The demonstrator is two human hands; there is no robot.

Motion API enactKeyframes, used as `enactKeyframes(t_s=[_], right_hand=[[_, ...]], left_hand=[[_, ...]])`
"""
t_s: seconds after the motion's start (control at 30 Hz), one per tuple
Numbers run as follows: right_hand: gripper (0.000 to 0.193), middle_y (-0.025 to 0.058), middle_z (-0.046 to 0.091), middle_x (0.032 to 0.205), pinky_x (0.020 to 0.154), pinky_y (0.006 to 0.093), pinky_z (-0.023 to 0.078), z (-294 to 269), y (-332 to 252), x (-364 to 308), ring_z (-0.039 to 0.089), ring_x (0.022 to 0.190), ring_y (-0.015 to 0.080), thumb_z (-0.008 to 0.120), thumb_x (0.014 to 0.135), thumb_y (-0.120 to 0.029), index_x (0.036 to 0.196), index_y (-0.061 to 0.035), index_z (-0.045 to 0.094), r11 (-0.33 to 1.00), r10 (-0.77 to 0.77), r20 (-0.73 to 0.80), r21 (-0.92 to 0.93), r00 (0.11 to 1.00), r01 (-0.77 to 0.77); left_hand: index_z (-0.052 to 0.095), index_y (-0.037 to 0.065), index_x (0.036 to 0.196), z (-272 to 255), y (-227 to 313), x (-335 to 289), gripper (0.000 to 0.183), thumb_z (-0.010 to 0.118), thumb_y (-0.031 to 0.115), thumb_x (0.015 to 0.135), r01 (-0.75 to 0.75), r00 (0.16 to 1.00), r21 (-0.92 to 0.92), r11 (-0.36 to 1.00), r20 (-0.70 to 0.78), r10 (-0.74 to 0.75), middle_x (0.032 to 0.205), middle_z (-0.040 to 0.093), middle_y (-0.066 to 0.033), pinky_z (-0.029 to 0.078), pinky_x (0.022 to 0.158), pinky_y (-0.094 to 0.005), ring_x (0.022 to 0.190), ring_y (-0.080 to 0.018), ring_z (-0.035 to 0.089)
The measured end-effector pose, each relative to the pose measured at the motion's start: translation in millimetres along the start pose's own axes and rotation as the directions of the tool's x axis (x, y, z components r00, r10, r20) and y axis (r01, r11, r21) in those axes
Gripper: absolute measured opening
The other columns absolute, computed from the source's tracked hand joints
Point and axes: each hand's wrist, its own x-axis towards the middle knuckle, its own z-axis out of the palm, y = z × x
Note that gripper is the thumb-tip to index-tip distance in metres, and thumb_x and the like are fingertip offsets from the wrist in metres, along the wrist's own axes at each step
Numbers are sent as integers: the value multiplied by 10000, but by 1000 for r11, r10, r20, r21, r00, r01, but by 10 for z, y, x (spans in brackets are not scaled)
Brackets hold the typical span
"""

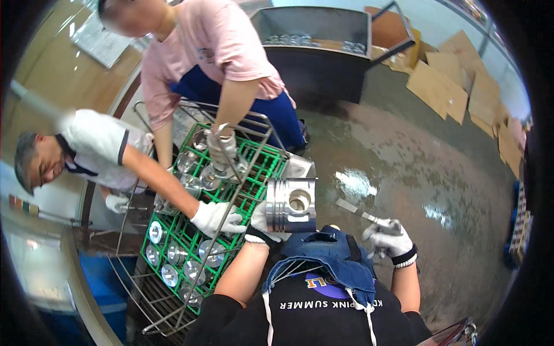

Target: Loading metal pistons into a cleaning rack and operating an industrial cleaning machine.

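Here the left hand (259,217) holds the piston (291,216), axis crosswise, grooved end leftward.

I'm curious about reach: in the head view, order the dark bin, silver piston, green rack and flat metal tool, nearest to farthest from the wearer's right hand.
1. Flat metal tool, in the right hand
2. Silver piston, at the left hand
3. Green rack, farther left
4. Dark bin, far back

At the far right we see cardboard sheets (437,91) beside a pale wall (428,24); a dark bin (314,75) stands far off, wet floor (398,150) spreads right, a blue container (104,274) sits near left.
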Motion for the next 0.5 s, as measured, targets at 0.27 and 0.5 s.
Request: enactKeyframes(t_s=[0.27,0.5], right_hand=[[234,75,691,742,415,196,444,290,-187,331,663,559,145,745,780,-124,958,16,688,986,111,158,-141,981,-89],[218,39,713,817,467,178,453,866,-365,657,585,558,43,719,830,-131,1007,-6,703,900,267,372,-425,889,-92]], left_hand=[[451,-96,1318,207,639,-738,527,552,14,812,-193,974,-575,795,-208,87,1308,544,-241,393,1063,-548,1219,-397,526],[542,-21,1198,-64,991,-1444,486,497,-73,717,-484,826,-376,790,-494,271,1146,631,-145,499,974,-428,1101,-281,614]])
